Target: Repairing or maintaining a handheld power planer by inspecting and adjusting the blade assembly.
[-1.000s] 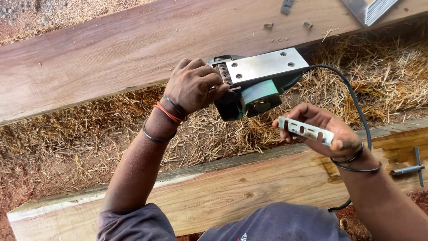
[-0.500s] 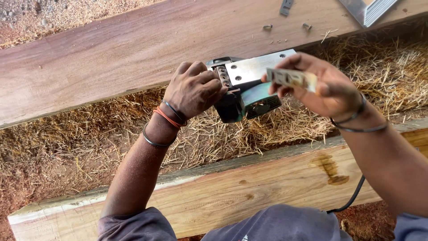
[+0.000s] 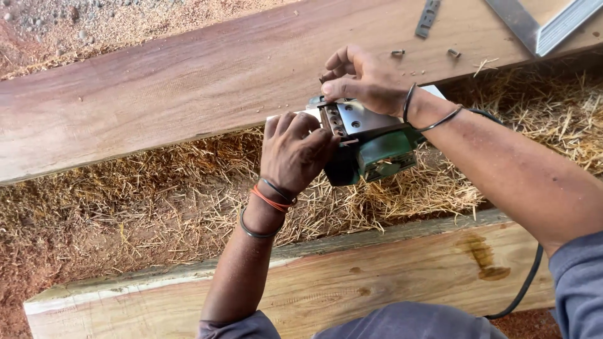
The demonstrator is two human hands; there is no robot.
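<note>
Heavy, hard green planer (image 3: 377,154) upside down between two planks, left hand (image 3: 295,150) clamped on its near-left end, right hand (image 3: 367,78) pinched at the sharp blade slot; best held by the body.

1. My left hand (image 3: 295,150) grips the front end of a green electric planer (image 3: 377,150), which lies upside down with its metal sole plate (image 3: 361,118) facing up.
2. My right hand (image 3: 364,78) rests on top of that plate, fingertips pinched at the blade slot.
3. The planer sits over straw (image 3: 188,188) between two wooden beams, a broad plank (image 3: 188,81) beyond and a paler beam (image 3: 389,282) near me.
4. Two small screws (image 3: 397,53) and a dark metal strip (image 3: 428,17) lie on the plank.
</note>
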